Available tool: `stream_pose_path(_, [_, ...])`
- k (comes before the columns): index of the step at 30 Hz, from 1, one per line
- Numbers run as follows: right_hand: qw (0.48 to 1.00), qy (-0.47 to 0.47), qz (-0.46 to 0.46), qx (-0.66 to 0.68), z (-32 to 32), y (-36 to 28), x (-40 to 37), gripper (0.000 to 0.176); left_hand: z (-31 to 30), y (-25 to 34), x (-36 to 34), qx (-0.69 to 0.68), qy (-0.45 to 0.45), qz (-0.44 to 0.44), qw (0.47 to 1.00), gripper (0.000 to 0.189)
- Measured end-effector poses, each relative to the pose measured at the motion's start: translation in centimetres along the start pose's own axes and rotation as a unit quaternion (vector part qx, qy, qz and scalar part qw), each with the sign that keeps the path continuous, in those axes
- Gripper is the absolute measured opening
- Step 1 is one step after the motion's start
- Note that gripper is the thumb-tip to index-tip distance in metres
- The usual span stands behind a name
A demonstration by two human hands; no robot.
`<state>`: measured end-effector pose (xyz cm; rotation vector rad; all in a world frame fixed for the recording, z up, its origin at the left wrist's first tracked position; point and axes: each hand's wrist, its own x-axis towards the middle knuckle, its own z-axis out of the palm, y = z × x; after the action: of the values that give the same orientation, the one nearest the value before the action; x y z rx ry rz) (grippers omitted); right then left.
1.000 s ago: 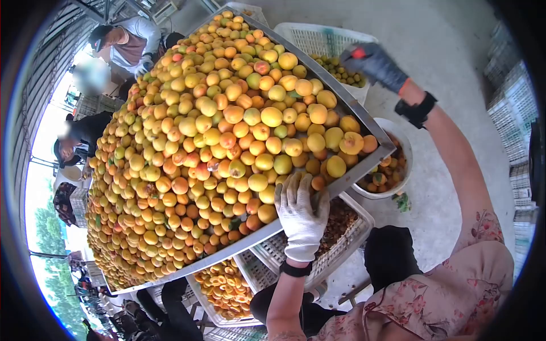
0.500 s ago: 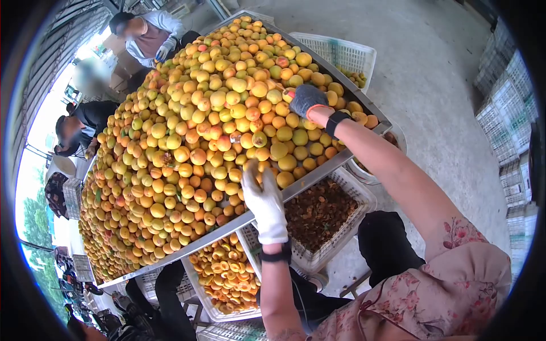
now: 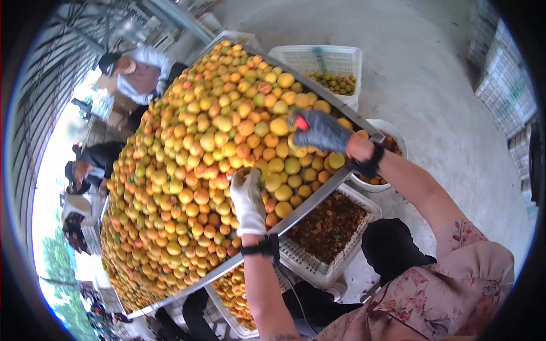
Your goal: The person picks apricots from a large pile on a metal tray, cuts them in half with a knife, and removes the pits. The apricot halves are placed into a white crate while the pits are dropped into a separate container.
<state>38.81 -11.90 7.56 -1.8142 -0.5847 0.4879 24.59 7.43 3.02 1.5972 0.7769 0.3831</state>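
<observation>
On the metal-rimmed counter (image 3: 313,202) lies a heap of orange-yellow fruit (image 3: 187,170), where the white-gloved left hand (image 3: 246,184) curls partly closed, its fingertips too obscured to tell whether it has hold of any. Over the heap's right side, the grey-gloved right hand (image 3: 323,132) is bent inward with something red (image 3: 301,122) at its tip, whether held or worn being unclear. Farther out, the right wrist partly hides a white bucket (image 3: 384,121), and the left forearm covers some fruit pieces (image 3: 230,291).

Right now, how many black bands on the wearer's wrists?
2: left band, below the white glove; right band, below the grey glove. Both wrists show, so none seem hidden.
</observation>
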Motion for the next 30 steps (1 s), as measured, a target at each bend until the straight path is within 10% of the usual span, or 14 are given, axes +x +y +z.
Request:
stream_pose_path(1, [0.987,0.020,-0.157,-0.011,-0.1,2.6,-0.8,0.033,1.5,1.2,-1.6,-0.054,-0.023,-0.029,0.998,0.034])
stream_pose_path(4, [0.974,0.070,-0.203,-0.067,-1.6,3.7,-4.9,0.045,6.5,4.9,-3.7,-0.081,-0.218,0.051,0.971,0.032])
stream_pose_path(6, [0.933,0.174,-0.295,-0.106,-3.8,5.0,-4.1,0.044,10.4,8.2,-2.5,0.147,-0.209,0.412,0.875,0.024])
stream_pose_path(7, [0.893,0.234,-0.354,-0.148,-5.7,5.7,-1.7,0.042,12.6,9.0,-0.4,0.092,-0.227,0.394,0.886,0.022])
stream_pose_path(8, [0.917,0.256,-0.200,-0.231,-7.7,5.0,0.9,0.041,14.7,10.2,0.3,-0.285,-0.292,0.137,0.902,0.028])
stream_pose_path(10, [0.883,0.328,-0.287,-0.172,-12.3,2.6,6.8,0.040,16.8,9.4,3.0,-0.126,-0.247,0.287,0.917,0.029])
stream_pose_path(12, [0.872,0.357,-0.153,-0.299,-14.3,2.9,10.8,0.033,16.0,7.4,1.9,0.014,-0.184,0.384,0.904,0.030])
stream_pose_path(15, [0.902,0.316,-0.217,-0.197,-10.6,2.5,10.8,0.026,10.8,3.9,-2.4,0.092,-0.155,0.384,0.906,0.030])
stream_pose_path(22, [0.908,-0.089,-0.307,-0.271,12.6,-0.6,5.9,0.018,-1.8,-0.3,-10.8,-0.202,0.152,0.088,0.964,0.030])
stream_pose_path(30, [0.855,-0.039,-0.312,-0.413,23.7,0.6,7.6,0.018,-8.0,-5.9,-12.4,-0.302,0.222,0.039,0.926,0.025])
